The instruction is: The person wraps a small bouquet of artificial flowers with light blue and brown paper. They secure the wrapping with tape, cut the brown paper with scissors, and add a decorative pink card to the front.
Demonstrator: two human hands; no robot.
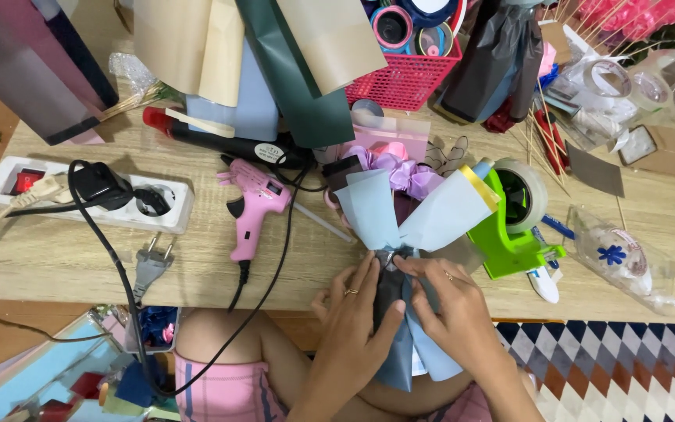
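At the table's (56, 266) near edge, head view: I am pinching the pale blue paper bouquet (408, 211) at its waist, left hand (353, 320) and right hand (451, 312) both closed on it. Long axis is running away from me, purple flowers (400, 172) pointing toward the pink basket (404, 78). Risk: my grip loosening would be letting the wrap spring open.

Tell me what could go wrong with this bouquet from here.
Both hands, left hand and right hand, pinch the bouquet at its narrow neck; easing off could let the light blue wrap spring open. The pink glue gun lies close by, its black cord running over the table edge toward the lap, so a snag might drag it.
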